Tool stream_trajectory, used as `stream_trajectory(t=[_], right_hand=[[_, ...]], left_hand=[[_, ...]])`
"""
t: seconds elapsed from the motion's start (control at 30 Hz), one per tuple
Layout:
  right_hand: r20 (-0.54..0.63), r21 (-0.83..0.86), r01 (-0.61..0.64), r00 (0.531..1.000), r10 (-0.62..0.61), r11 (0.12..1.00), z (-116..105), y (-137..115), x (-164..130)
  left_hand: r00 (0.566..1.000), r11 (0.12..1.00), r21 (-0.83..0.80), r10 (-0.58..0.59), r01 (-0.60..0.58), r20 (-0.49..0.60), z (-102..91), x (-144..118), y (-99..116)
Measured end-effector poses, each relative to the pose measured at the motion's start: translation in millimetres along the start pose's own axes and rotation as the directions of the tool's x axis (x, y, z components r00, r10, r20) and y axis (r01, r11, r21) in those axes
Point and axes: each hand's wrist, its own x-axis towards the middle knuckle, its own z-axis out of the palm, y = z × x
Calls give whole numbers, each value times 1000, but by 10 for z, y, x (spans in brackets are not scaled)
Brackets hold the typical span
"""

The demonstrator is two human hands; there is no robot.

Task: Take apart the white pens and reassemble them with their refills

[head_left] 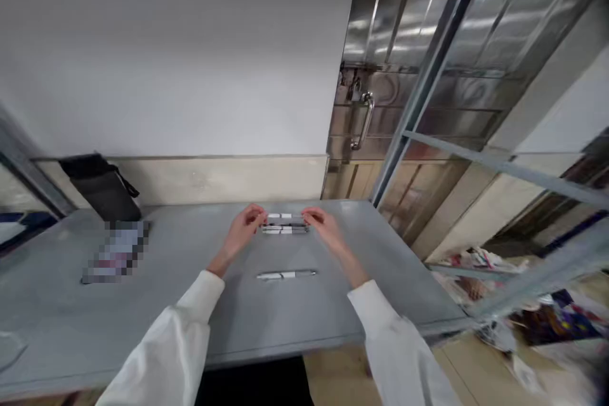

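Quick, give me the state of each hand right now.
Left hand: fingers pinched on the left end of the row of pens.
Right hand: fingers pinched on the right end of that same row.

A small group of pens (284, 223), white with dark and silver parts, lies side by side and crosswise near the far edge of the grey table (71, 317), packed close together, with fingertips at both ends. Another pen (286, 275), white and silver, lies alone nearer the front, parallel to the group and well apart.
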Motion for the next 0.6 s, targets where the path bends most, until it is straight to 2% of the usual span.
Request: stream_trajectory(t=[0.17,0.3,0.5,0.6], right_hand=[[43,17,8,999,-8,1000,-40,29,-45],[163,19,6,987,-9,1000,-106,45,-156],[352,-59,-14,935,34,998,-215,16,-339],[456,-102,-47,886,88,994,-219,13,-391]], left_hand=[[999,999,34,-16,15,38,7,-164,49],[997,998,27,-56,55,58,7,-343,56],[985,979,194,-95,66,143,-68,-509,205],[970,960,278,-106,42,220,-129,-533,203]])
